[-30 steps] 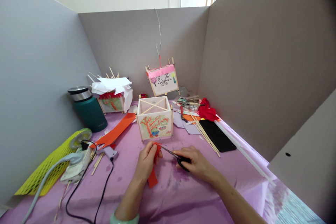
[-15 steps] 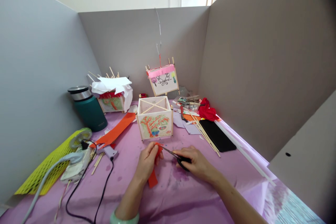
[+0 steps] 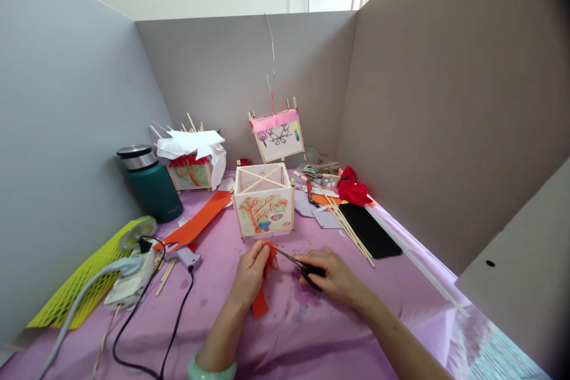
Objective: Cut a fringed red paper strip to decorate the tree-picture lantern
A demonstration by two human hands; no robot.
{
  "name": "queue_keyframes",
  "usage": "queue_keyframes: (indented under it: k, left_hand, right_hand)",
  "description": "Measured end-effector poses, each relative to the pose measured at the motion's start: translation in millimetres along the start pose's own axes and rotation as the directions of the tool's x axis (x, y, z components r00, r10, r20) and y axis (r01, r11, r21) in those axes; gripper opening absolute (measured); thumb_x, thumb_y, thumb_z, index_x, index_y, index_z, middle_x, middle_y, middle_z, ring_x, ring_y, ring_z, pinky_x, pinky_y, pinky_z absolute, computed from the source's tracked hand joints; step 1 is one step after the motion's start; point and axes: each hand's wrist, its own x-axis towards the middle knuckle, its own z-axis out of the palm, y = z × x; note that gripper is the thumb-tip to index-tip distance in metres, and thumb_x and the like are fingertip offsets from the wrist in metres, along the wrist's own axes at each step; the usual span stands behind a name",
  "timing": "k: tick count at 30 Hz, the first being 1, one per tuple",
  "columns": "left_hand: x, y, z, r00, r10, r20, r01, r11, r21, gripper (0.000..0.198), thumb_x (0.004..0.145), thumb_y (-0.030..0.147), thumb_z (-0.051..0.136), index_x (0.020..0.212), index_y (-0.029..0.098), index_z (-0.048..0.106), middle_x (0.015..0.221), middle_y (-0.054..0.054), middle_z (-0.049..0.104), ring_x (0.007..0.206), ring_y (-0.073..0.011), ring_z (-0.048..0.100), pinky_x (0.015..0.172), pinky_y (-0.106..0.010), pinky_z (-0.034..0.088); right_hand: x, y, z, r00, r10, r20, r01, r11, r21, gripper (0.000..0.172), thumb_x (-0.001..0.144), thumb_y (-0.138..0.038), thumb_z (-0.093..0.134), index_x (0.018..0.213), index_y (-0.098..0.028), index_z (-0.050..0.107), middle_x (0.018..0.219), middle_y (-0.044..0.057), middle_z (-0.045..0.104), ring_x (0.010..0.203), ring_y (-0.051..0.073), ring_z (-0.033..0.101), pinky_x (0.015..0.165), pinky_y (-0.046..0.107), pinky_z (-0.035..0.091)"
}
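Observation:
My left hand (image 3: pixel 253 268) pinches a narrow orange paper strip (image 3: pixel 260 303), whose lower end hangs below the fingers. The fingers of my right hand (image 3: pixel 328 273) are wrapped round the black handles of a pair of scissors (image 3: pixel 307 269). Their blades point left and reach the strip's upper end at my left fingertips. Just behind both hands stands a box-shaped lantern (image 3: pixel 263 214) of sticks and white panels, with a coloured tree drawing on its front and crossed sticks over the open top.
A longer orange paper piece (image 3: pixel 201 221), a glue gun (image 3: pixel 187 256), a power strip (image 3: pixel 129 288) and a teal bottle (image 3: pixel 154 190) are on the left. Thin sticks (image 3: pixel 350 231) and a black phone (image 3: pixel 369 230) lie right. A pink-topped lantern (image 3: pixel 278 136) hangs on wire behind.
Both hands, the strip and the scissors keep nearly the same positions. The whole view has shifted very slightly.

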Motion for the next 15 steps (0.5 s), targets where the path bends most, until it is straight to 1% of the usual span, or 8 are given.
queue_keyframes:
  k: [4,10,15]
  left_hand:
    - [-0.1,-0.3,0.3,1.0,0.001,-0.006,-0.001,1.0,-0.003,0.033,0.086,0.047,0.048,0.071,0.018,0.053,0.059,0.002,0.056,0.044,-0.009,0.041,0.044,-0.022,0.027]
    - [-0.6,-0.5,0.0,1.0,0.001,-0.006,-0.001,1.0,0.002,0.034,0.085,0.048,0.049,0.07,0.018,0.054,0.06,0.002,0.057,0.044,-0.0089,0.042,0.043,-0.022,0.026]
    - [-0.5,-1.1,0.1,1.0,0.004,-0.005,-0.004,1.0,0.007,0.034,0.086,0.047,0.048,0.07,0.018,0.053,0.061,0.002,0.057,0.044,-0.0087,0.042,0.043,-0.022,0.027]
  right_hand:
    - [-0.2,-0.7,-0.6,1.0,0.009,0.005,-0.009,1.0,-0.003,0.034,0.083,-0.018,0.057,0.116,-0.027,0.066,0.089,0.002,0.073,0.079,0.017,0.062,0.078,0.031,0.038]
    - [-0.2,1.0,0.0,1.0,0.002,0.009,-0.002,1.0,-0.012,0.033,0.084,-0.02,0.057,0.116,-0.027,0.065,0.088,0.001,0.073,0.077,0.017,0.062,0.077,0.031,0.038]
    - [-0.1,3.2,1.2,1.0,-0.002,0.008,0.003,1.0,-0.01,0.035,0.083,-0.016,0.056,0.116,-0.026,0.065,0.089,0.002,0.073,0.078,0.017,0.063,0.077,0.031,0.037]
